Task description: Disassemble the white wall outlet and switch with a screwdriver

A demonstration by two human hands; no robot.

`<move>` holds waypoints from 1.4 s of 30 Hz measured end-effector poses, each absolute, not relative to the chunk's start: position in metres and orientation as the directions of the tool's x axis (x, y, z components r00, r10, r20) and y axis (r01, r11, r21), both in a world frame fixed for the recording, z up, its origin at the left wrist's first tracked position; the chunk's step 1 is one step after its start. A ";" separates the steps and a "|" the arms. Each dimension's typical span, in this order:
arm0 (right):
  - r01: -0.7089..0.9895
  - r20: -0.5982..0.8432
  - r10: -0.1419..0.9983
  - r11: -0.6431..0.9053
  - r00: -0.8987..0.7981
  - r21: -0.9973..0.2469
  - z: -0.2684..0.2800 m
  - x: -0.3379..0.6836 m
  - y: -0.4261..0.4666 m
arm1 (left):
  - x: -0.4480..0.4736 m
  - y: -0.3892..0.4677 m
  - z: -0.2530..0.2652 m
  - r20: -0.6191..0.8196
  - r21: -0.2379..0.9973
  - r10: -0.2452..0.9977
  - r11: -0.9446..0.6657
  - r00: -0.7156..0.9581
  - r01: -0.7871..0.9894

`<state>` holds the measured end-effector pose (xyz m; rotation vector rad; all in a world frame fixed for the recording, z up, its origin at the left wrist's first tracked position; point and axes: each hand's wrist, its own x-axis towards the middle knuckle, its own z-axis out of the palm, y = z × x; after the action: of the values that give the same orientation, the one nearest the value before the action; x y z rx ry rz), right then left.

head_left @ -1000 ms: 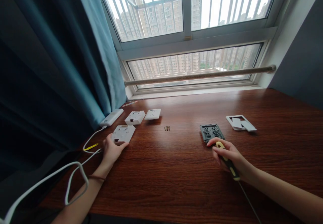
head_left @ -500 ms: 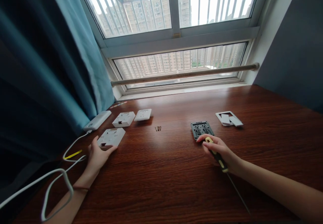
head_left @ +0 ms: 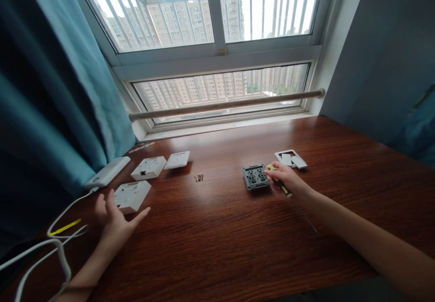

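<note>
The right grip (head_left: 287, 178) is closed around the yellow-and-black handle of a screwdriver (head_left: 284, 188), whose thin shaft trails toward the near edge. Its fingertips are at the right side of a dark grey switch module (head_left: 255, 178), lying on the worktop (head_left: 217, 234); from where I stand, contact cannot be confirmed. The left grip (head_left: 117, 224) is empty, thumb and fingers spread about the near end of a white mounting box (head_left: 133, 196); whether any finger touches it, I cannot tell. A second white box (head_left: 148, 168) sits just behind, with a white socket panel (head_left: 177, 160) beside it. Small screws (head_left: 199, 178) lie between the panel and the module. Beyond the right grip rests a white frame (head_left: 289, 151) with two loose plates (head_left: 299, 162). At far left, noted: a white power bank (head_left: 108, 172), its cable (head_left: 70, 209) and a yellow strip (head_left: 65, 226). A barred window (head_left: 217, 61) stands behind.
</note>
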<state>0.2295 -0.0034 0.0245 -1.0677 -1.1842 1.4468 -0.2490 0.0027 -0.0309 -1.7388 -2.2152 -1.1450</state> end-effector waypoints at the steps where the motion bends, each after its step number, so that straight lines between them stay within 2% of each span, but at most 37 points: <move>1: -0.045 -0.041 0.994 -0.046 -0.097 -0.998 0.024 0.236 0.002 | -0.240 -0.002 -0.029 0.524 0.432 0.805 0.029 -0.278 0.901; 3: 0.236 0.051 0.999 0.046 0.018 -0.971 0.019 0.250 0.013 | -0.219 -0.012 -0.024 0.546 0.363 0.824 -0.069 -0.152 0.929; 4: 0.408 0.116 0.992 0.087 0.046 -0.909 0.016 0.256 0.019 | -0.207 -0.016 -0.022 0.546 0.346 0.833 -0.123 -0.093 0.930; 6: 0.570 0.174 0.982 0.105 0.067 -0.815 0.009 0.265 0.027 | -0.180 -0.026 -0.016 0.532 0.345 0.847 -0.233 0.015 0.909; 10: 0.720 0.162 0.986 0.081 0.044 -0.690 -0.002 0.268 0.032 | -0.120 -0.041 -0.007 0.402 0.403 0.880 -0.418 0.253 0.814; 13: 0.792 0.115 0.993 0.066 0.005 -0.607 -0.007 0.264 0.031 | -0.077 -0.041 -0.001 0.323 0.421 0.826 -0.562 0.461 0.712; 17: 0.856 0.062 0.998 0.056 -0.028 -0.514 -0.010 0.260 0.028 | -0.027 -0.017 0.002 0.299 0.448 0.731 -0.675 0.613 0.586; 23: 0.922 0.040 0.999 0.049 -0.036 -0.384 -0.009 0.256 0.021 | 0.027 0.031 -0.014 0.321 0.476 0.656 -0.735 0.683 0.482; 34: 0.981 0.104 0.993 0.074 -0.056 -0.177 -0.009 0.246 0.012 | 0.029 0.041 -0.020 0.297 0.685 0.731 -0.612 0.615 0.396; 42: 0.989 0.107 0.993 0.063 -0.049 -0.135 -0.008 0.248 0.011 | 0.029 0.046 -0.025 0.267 0.776 0.756 -0.536 0.597 0.332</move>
<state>0.2480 0.0115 -0.0084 -2.0397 -2.1580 0.0369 0.0286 0.0460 -0.0247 -3.3851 -1.3625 -1.2478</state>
